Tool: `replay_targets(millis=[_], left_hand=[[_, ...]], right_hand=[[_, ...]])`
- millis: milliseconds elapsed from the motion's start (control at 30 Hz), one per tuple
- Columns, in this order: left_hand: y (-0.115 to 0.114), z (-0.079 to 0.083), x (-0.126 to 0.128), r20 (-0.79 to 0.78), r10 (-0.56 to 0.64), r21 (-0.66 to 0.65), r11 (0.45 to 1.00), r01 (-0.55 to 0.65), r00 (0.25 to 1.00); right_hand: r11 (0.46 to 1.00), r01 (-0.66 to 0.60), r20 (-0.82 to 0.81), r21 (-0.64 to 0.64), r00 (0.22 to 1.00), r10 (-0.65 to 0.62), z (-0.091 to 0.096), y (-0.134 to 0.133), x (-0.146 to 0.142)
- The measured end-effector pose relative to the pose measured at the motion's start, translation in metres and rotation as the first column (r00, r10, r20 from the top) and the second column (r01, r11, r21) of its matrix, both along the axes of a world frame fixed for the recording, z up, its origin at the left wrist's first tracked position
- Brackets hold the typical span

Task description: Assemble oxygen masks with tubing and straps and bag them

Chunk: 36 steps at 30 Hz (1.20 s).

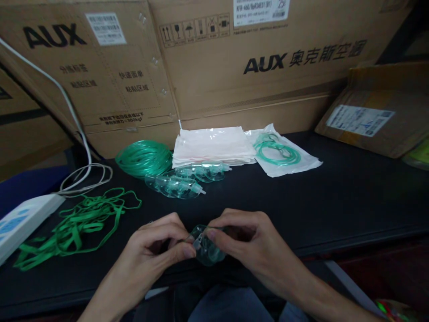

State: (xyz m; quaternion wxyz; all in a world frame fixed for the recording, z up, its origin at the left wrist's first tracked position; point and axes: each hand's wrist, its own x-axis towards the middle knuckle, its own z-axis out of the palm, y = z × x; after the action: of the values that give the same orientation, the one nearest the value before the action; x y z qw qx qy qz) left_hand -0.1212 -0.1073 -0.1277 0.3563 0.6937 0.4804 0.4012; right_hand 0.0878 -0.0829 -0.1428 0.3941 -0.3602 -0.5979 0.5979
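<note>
A big cardboard box [208,85] stands along the far edge of the black tabletop [351,197], and a smaller carton [398,100] leans near the far right corner. Toward the left edge lies a loose tangle of green bands [87,219]; nearer the far edge are a stack of white pouches [212,145], a coil of green tubing [144,158] and rows of clear masks [177,184]. The left hand [157,246] and right hand [250,237] meet at the middle of the near edge, thumbs and fingers pinched on the two sides of what appears to be one held mask [212,252]; how firmly they press, I cannot tell. It should handle as very light, thin-walled and springy, a little slippery, easily dented by a hard squeeze, so the rim edges or the firmer-looking nozzle are likely the best places to take hold. It looks see-through with a green tint, rounded and glossy, with a paler, cloudy fitting beside the left fingertips; the finer detail there is too small to make out
</note>
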Motion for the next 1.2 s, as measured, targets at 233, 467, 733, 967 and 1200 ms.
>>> replay_targets(millis=[233, 467, 733, 967, 1200], left_hand=[[0.001, -0.004, 0.005, 0.014, 0.051, 0.052, 0.997, -0.051, 0.999], [-0.001, -0.005, 0.009, 0.013, 0.098, 0.064, 0.993, -0.098, 0.995], [-0.004, -0.012, 0.008, -0.004, 0.161, 0.051, 0.986, -0.160, 0.987], [-0.007, -0.012, 0.011, -0.055, 0.206, 0.082, 0.976, -0.201, 0.977], [-0.010, -0.007, 0.016, -0.046, 0.213, 0.067, 0.976, -0.209, 0.976]], right_hand=[[0.996, -0.083, -0.117, -0.016, 0.990, 0.081, 0.005, 0.004, 0.005], [0.988, -0.149, -0.163, -0.036, 0.976, 0.142, 0.007, 0.006, 0.011], [0.980, -0.192, -0.173, -0.062, 0.969, 0.178, 0.004, 0.006, 0.010], [0.987, -0.157, -0.191, -0.031, 0.970, 0.149, 0.003, 0.006, 0.009], [0.991, -0.132, -0.183, 0.024, 0.974, 0.134, 0.002, 0.008, 0.008]])
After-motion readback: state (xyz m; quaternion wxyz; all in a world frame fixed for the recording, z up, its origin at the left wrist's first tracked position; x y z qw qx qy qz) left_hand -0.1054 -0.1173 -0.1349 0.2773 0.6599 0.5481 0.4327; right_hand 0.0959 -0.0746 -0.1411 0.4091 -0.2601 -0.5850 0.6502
